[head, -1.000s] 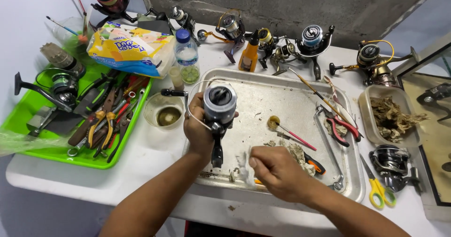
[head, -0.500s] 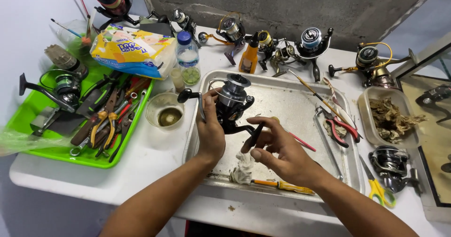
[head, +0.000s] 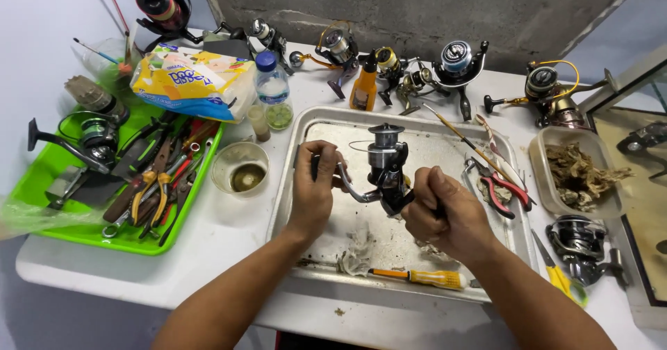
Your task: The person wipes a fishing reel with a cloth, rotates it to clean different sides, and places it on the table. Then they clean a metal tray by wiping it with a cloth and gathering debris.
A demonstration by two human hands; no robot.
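A black and silver spinning fishing reel (head: pixel 384 166) is held upright above a metal tray (head: pixel 300 183). My left hand (head: pixel 316 183) is closed around the reel's crank handle knob on the left. Closed into a fist, my right hand (head: pixel 438 207) grips the reel's foot and stem on the right. In the tray, a yellow-handled screwdriver (head: pixel 420 277) lies near the front rim, with a scrap of dirty tissue (head: pixel 356 256) beside it.
A green tray (head: pixel 76 225) of pliers and wrenches sits left, a small cup of oil (head: pixel 243 169) beside it. Red-handled pliers (head: pixel 497 187) and a brush lie in the metal tray. Several reels line the back wall. A plastic tub (head: pixel 580 173) and another reel (head: pixel 580 242) sit right.
The reel was turned from lying in my left hand to standing upright. My left hand moved onto the crank knob, and my right hand rose from the tray floor to grip the stem.
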